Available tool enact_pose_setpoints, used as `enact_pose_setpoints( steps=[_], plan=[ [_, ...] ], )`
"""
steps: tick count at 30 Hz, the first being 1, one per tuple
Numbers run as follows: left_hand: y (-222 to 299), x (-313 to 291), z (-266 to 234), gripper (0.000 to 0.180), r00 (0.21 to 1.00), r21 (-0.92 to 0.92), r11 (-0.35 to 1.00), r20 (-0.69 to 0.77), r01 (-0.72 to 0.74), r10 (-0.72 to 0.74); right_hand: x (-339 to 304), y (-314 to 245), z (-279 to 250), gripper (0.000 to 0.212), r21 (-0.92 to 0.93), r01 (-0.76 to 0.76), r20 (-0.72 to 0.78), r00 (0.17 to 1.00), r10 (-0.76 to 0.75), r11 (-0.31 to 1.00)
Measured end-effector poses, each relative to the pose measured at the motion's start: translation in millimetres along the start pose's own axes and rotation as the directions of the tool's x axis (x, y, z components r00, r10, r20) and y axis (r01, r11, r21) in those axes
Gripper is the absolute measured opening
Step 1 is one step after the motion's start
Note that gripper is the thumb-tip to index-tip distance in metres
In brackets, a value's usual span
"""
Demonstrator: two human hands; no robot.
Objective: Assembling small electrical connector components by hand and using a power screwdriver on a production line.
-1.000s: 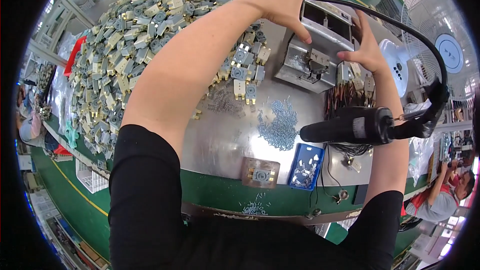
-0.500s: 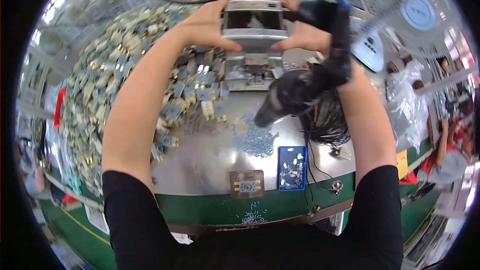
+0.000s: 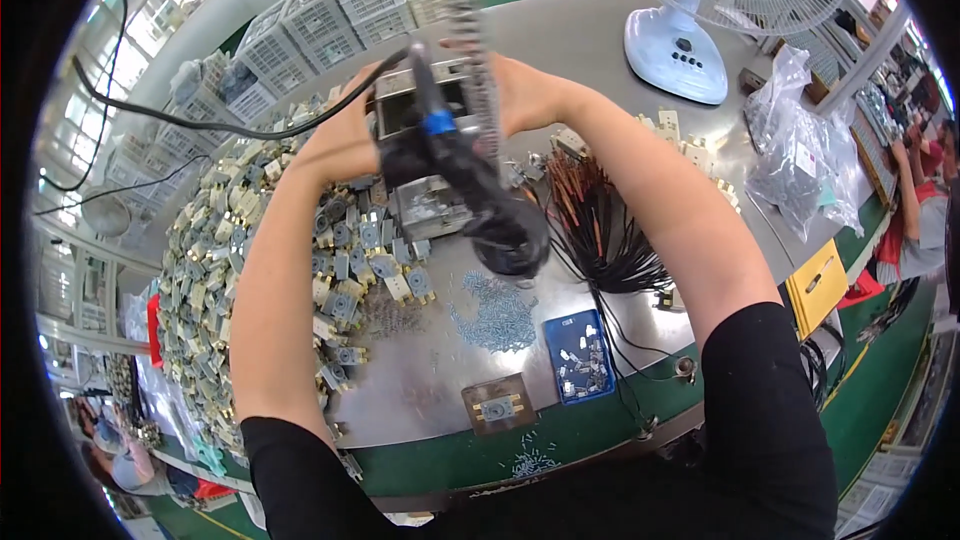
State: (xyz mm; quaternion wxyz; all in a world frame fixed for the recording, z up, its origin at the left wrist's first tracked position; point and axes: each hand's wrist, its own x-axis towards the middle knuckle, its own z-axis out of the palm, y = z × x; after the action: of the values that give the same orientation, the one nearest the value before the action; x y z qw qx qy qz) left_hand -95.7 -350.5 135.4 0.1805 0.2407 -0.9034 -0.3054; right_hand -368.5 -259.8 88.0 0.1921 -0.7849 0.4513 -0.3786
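Both my hands are around a silvery metal box-shaped machine [image 3: 430, 212] at the far middle of the table. My left hand [image 3: 350, 140] holds its left side, with the fingertips hidden. My right hand [image 3: 520, 95] grips its right side, partly behind a blurred coiled spring [image 3: 472, 30]. In front of the machine hangs a black electric screwdriver [image 3: 510, 240], covering part of it. Nearer to me lies a heap of small bluish screws [image 3: 495, 310]. A brown plate [image 3: 480, 425] carries one grey part with brass-coloured prongs [image 3: 497, 408].
A large pile of grey and cream parts [image 3: 240, 230] covers the table's left. Right of the screws are a blue tray [image 3: 553, 365] of small metal pieces and a bundle of black wires [image 3: 620, 260]. A fan [image 3: 675, 55], plastic bags [image 3: 800, 160] and a yellow folder [image 3: 818, 290] stand farther right.
The view has shifted and turned. The machine, still between my hands, now sits farther left and is turned a little. The hanging screwdriver has swung in front of it.
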Motion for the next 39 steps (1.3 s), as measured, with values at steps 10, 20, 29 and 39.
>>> enact_pose_setpoints(
  steps=[10, 20, 29, 39],
  plan=[
    [-24.2, 43.9, 29.4, 0.12, 0.973, 0.16, 0.96, 0.044, -0.23, 0.226, -23.9, -0.9, -33.8, 0.128, -0.027, -0.156, 0.051, 0.986, 0.157, 0.987],
    [-26.4, -10.8, 15.9, 0.118, 0.985, 0.141, 0.975, 0.017, -0.172, 0.171, -13.3, -8.9, -0.2, 0.134, -0.07, 0.018, 0.101, 0.995, -0.011, 0.997],
    [-15.5, -77.0, 12.5, 0.099, 0.932, 0.139, 0.981, -0.318, -0.137, 0.175, -32.7, -78.1, -17.7, 0.088, -0.274, -0.165, -0.245, 0.965, 0.097, 0.948],
    [90.8, -316.5, 66.7, 0.017, 0.805, -0.491, 0.863, -0.556, -0.118, -0.207, -140.3, -219.2, 54.5, 0.017, 0.057, -0.226, 0.394, 0.9, 0.186, 0.972]
  ],
)
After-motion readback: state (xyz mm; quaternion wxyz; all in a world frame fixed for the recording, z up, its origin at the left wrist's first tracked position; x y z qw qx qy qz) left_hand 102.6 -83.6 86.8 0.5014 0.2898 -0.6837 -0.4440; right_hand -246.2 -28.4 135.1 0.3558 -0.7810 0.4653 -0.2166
